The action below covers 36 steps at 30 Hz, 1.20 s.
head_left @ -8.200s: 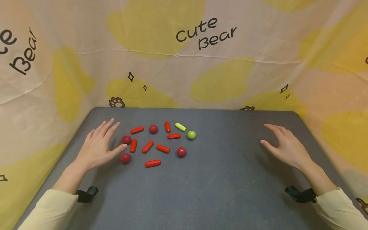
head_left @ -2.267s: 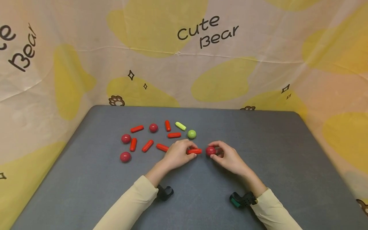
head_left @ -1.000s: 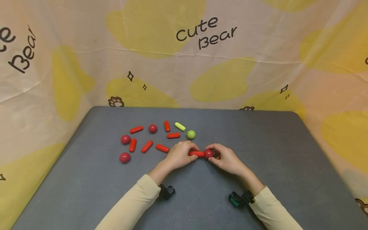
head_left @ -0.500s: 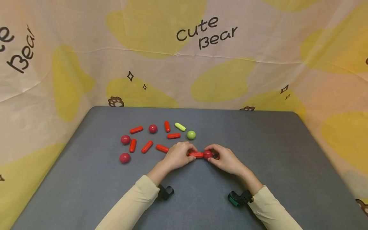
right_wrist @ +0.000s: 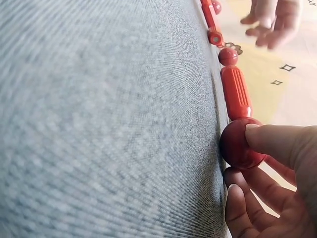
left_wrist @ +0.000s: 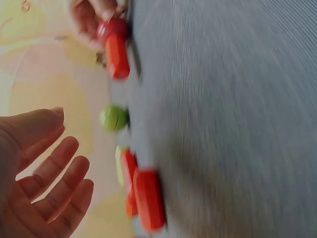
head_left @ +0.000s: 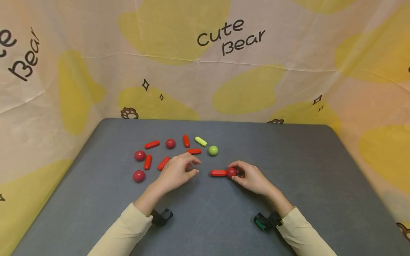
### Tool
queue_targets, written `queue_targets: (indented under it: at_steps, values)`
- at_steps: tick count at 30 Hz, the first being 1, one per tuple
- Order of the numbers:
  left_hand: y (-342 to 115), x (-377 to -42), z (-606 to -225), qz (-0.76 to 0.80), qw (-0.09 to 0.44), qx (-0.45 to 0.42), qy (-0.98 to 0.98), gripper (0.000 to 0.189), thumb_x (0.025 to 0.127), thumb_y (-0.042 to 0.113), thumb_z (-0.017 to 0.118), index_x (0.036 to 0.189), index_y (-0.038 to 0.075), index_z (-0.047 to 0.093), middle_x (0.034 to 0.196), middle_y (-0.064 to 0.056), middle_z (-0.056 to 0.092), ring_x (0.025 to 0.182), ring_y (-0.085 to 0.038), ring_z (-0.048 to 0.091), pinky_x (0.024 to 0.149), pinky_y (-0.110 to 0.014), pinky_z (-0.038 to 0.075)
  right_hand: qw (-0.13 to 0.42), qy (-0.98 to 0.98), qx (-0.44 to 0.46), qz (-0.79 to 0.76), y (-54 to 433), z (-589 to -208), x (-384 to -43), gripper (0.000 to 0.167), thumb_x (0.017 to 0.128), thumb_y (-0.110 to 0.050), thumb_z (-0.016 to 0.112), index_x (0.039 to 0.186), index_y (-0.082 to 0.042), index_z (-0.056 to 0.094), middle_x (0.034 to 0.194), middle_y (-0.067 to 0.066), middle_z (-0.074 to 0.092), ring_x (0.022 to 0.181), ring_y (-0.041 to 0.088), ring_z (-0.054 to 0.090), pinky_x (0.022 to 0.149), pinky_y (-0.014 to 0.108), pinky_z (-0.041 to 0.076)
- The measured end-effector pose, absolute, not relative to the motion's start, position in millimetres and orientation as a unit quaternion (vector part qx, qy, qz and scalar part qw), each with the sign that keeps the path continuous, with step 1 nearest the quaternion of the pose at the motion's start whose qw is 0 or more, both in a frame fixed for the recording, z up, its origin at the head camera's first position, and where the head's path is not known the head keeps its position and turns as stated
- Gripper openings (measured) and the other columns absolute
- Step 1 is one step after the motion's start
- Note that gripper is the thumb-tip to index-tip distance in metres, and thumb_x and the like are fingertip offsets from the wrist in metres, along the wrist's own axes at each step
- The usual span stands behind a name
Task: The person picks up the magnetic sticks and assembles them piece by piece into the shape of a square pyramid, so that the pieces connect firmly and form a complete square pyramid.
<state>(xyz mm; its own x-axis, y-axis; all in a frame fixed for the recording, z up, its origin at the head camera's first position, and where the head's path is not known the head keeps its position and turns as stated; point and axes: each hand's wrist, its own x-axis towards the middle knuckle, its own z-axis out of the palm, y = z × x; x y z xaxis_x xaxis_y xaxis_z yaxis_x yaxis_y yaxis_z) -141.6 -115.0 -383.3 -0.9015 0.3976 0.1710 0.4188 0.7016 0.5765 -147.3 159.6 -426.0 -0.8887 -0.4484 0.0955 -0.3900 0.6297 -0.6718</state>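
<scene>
On grey tabletop [head_left: 208, 220], just right of frame centre, risks parting red grooved rod [head_left: 218, 173] from red ball [head_left: 231, 172] pinched in right hand [head_left: 251, 177] through one-handed wobble, with left hand [head_left: 174, 173] empty, fingers loose, left of centre.

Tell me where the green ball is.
In the head view, the green ball lies on the table beyond and left of the red ball in the right hand, right of a red stick and the lime stick.

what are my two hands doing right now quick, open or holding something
Left hand: open, holding nothing.
Right hand: pinching a dark red ball, with a grooved red rod against it.
</scene>
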Motion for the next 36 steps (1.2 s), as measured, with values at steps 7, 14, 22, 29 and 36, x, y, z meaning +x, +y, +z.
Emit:
queue_targets:
  at_steps: [7, 14, 22, 29, 36]
  values:
    - [-164, -135, -375, -0.336, 0.083, -0.192, -0.918, 0.021, 0.077, 0.012, 0.073, 0.097, 0.015, 0.068, 0.093, 0.001, 0.065, 0.081, -0.018, 0.062, 0.071, -0.038, 0.051, 0.037, 0.902, -0.233, -0.362, 161, -427, -148, 0.031, 0.082, -0.012, 0.068, 0.111, -0.013, 0.06, 0.095, -0.002, 0.062, 0.081, 0.011, 0.056, 0.066, 0.025, 0.045]
    - [-210, -130, -378, -0.324, 0.154, -0.145, -0.922, 0.02, 0.075, 0.01, 0.074, 0.094, 0.014, 0.069, 0.089, 0.006, 0.064, 0.078, -0.014, 0.059, 0.069, -0.037, 0.051, 0.036, 0.902, -0.234, -0.361, 162, -427, -148, 0.03, 0.082, -0.012, 0.068, 0.111, -0.013, 0.06, 0.096, -0.002, 0.062, 0.081, 0.011, 0.055, 0.066, 0.024, 0.044]
    - [-244, -123, -394, -0.319, 0.174, -0.093, -0.927, 0.022, 0.074, 0.008, 0.074, 0.095, 0.008, 0.069, 0.092, -0.004, 0.064, 0.081, -0.018, 0.06, 0.068, -0.031, 0.052, 0.035, 0.901, -0.232, -0.364, 161, -428, -149, 0.031, 0.082, -0.012, 0.069, 0.112, -0.013, 0.061, 0.095, -0.002, 0.062, 0.08, 0.011, 0.055, 0.064, 0.022, 0.043]
    - [-258, -114, -405, -0.308, 0.13, -0.071, -0.94, 0.029, 0.072, 0.013, 0.077, 0.099, 0.007, 0.068, 0.094, -0.008, 0.064, 0.076, -0.022, 0.064, 0.066, -0.036, 0.053, 0.041, 0.899, -0.237, -0.366, 161, -428, -149, 0.03, 0.082, -0.012, 0.068, 0.111, -0.014, 0.06, 0.095, -0.002, 0.061, 0.08, 0.011, 0.055, 0.065, 0.023, 0.044]
    - [-264, -110, -413, -0.291, 0.101, -0.066, -0.949, 0.032, 0.07, 0.014, 0.08, 0.099, 0.008, 0.068, 0.095, -0.007, 0.064, 0.078, -0.021, 0.064, 0.065, -0.031, 0.052, 0.051, 0.897, -0.239, -0.368, 160, -428, -148, 0.03, 0.083, -0.013, 0.068, 0.112, -0.014, 0.06, 0.095, -0.003, 0.061, 0.081, 0.01, 0.054, 0.066, 0.025, 0.045]
